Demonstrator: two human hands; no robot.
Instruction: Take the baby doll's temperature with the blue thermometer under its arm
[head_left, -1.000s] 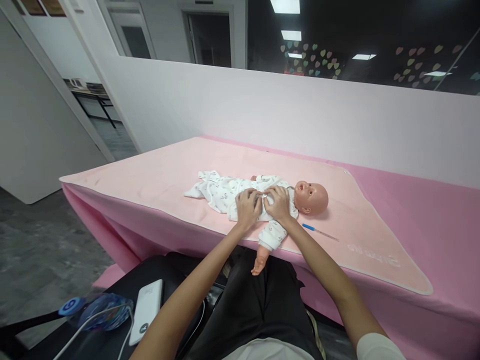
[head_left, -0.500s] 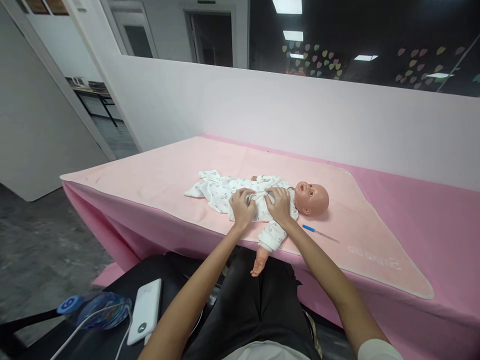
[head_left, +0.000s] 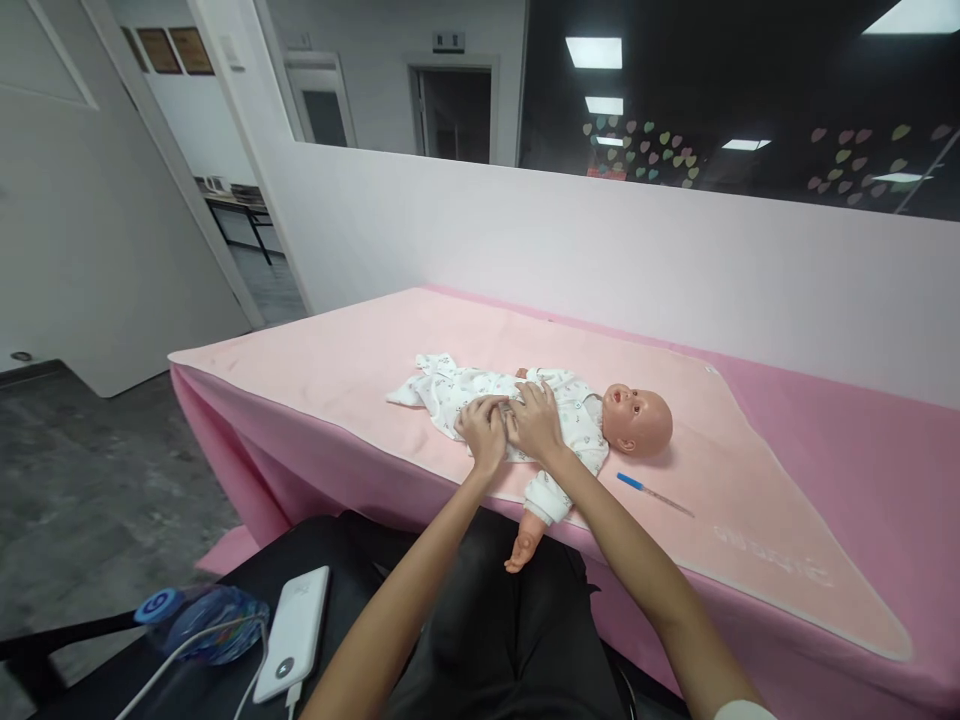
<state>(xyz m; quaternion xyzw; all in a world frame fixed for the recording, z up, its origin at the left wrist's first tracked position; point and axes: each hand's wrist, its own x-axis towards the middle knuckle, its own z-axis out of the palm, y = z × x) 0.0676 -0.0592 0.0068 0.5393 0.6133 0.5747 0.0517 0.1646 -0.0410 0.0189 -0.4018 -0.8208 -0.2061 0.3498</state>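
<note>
At the far left was a pale door, and next to it, through a doorway, a small table could be seen. On the black seat beside you there was a clear bottle with a blue cap, lying on its side, and to the right of it lay a white power bank. A white cable passed over the bottle.

In front of you, a pale pink mat covered much of the darker pink cloth. On this mat the baby doll lay on its back, with its feet end to the left and its head to the right. It wore a white printed garment, whose lower part was spread flat.

Your left hand rested on the middle of the garment, with the fingers bent. Your right hand was just beside it, also with bent fingers, on the doll's trunk. The fingertips of both hands came close together, but I cannot tell whether they grasped the fabric. The doll's nearer arm reached beyond the mat's front edge. Near its head, on the right, lay a thin stick with a blue end.
</note>
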